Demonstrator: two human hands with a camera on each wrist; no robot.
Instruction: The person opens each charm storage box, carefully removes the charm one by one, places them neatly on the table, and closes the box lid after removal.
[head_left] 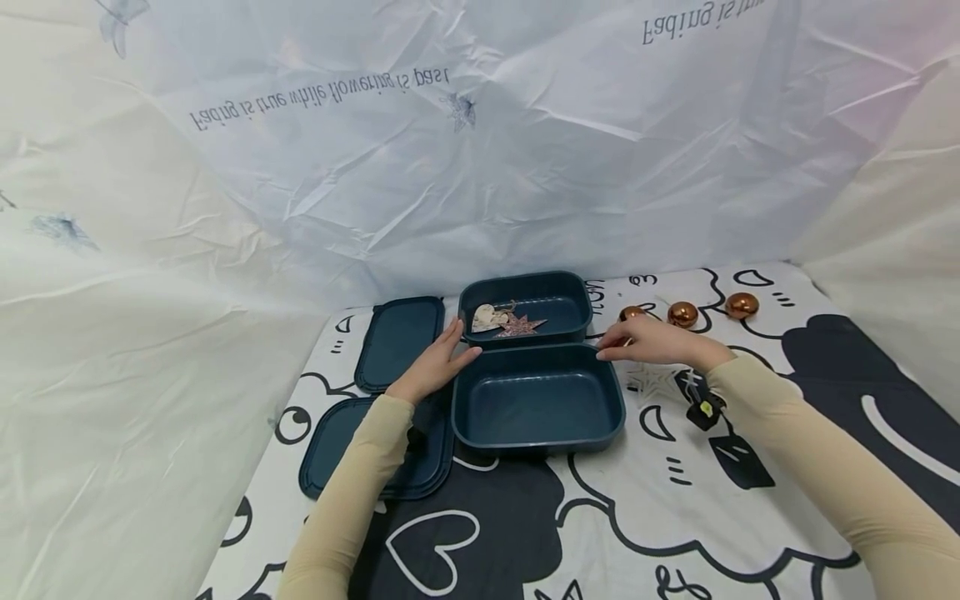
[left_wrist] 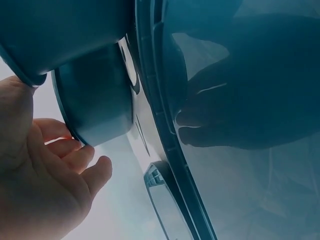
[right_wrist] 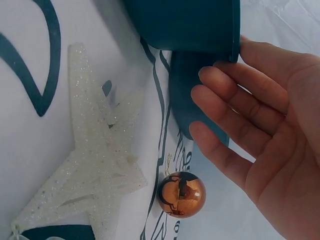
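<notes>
Two dark teal rectangular containers stand one behind the other. My left hand (head_left: pixel 432 367) lies at their left side, its thumb touching the near container's (head_left: pixel 536 444) rim and its loosely bent fingers beside the far container (head_left: pixel 562 333). At the near container's back right corner, my right hand (head_left: pixel 652 342) pinches the rim between thumb and forefinger; the thumb tip is hidden behind the wall in the right wrist view. Inside the far container lie a pale wooden heart ornament (head_left: pixel 486 317) and a pink glittery star (head_left: pixel 520 326). A white glittery star (right_wrist: pixel 100 150) lies beneath my right hand.
Dark teal lids lie at the left: a far lid (head_left: pixel 400 342) and overlapping near lids (head_left: pixel 330 442). Copper baubles (head_left: pixel 742 305) sit at the back right. Black tag-like ornaments (head_left: pixel 741 461) lie beside my right forearm. White sheeting (head_left: pixel 487 208) hangs behind the table.
</notes>
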